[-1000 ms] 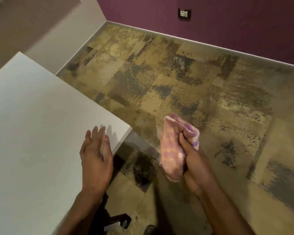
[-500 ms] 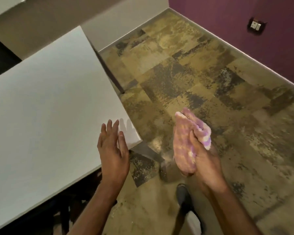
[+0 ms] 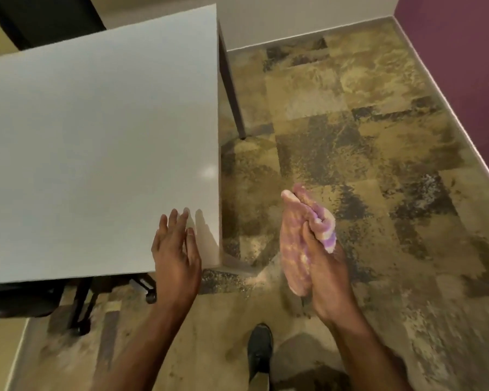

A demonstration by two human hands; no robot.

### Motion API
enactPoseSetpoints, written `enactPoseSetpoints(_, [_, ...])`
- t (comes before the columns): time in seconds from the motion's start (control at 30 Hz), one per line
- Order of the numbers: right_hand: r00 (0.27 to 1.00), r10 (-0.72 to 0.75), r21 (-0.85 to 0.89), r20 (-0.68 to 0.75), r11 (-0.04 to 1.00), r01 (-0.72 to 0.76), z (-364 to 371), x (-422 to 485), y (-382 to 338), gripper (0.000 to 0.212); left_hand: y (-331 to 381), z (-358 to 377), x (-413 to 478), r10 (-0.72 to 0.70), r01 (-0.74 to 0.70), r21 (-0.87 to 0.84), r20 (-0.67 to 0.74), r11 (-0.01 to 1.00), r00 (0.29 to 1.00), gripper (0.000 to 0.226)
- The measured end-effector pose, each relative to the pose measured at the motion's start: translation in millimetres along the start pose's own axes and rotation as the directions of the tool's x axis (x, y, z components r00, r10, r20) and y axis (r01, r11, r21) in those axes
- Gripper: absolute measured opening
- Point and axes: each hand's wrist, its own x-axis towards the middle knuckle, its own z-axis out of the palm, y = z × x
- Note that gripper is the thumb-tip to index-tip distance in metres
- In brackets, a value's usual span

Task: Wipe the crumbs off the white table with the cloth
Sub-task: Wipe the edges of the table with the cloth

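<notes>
The white table [image 3: 96,136] fills the left half of the view; I see no crumbs on its top. My left hand [image 3: 175,249] lies over the table's near right corner with straight fingers, holding nothing. My right hand [image 3: 325,272] grips a bunched pink and purple cloth [image 3: 297,246] out over the floor, to the right of the table and apart from it. The cloth hangs upright in the hand, its lower end below my palm.
A patterned brown carpet floor [image 3: 364,136] lies to the right. A dark table leg [image 3: 232,88] stands at the far right edge. A dark chair base with castors [image 3: 141,283] sits under the table's near edge. My shoe [image 3: 259,348] is below. The purple wall [image 3: 463,66] is at right.
The view has swung left, so more of the table shows. My right hand still holds the cloth beside the table; my left hand stays at the near corner.
</notes>
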Motion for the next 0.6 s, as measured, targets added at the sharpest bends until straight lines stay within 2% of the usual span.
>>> enactPoseSetpoints(0.07, [0.998,0.057,-0.019,0.036,0.998,-0.057,-10.9,12.8,-4.4,0.026,6.2,6.0,-2.1,-0.049,0.049,-0.005,-0.066,0.999,0.997,0.045])
enactPoseSetpoints(0.2, [0.966,0.122,-0.084,0.228,0.991,-0.105,-42.2,35.2,-15.1,0.023,12.7,18.4,-32.1,-0.118,0.128,0.026,-0.248,0.991,0.962,0.045])
enactPoseSetpoints(0.37, [0.908,0.07,-0.077,0.414,0.996,-0.042,-88.8,52.2,-17.2,0.037,36.1,49.6,-98.7,-0.24,0.288,0.1,-0.336,0.952,0.911,0.056])
enactPoseSetpoints(0.43, [0.863,0.042,-0.026,0.503,0.999,-0.033,-96.7,57.8,-13.8,0.038,47.9,62.2,-122.1,-0.307,0.375,0.125,-0.372,0.919,0.876,0.061])
enactPoseSetpoints(0.6, [0.801,-0.05,0.117,0.596,0.993,-0.025,-86.6,76.0,3.7,0.045,59.9,86.9,-165.8,-0.421,0.504,0.117,-0.41,0.856,0.809,0.068])
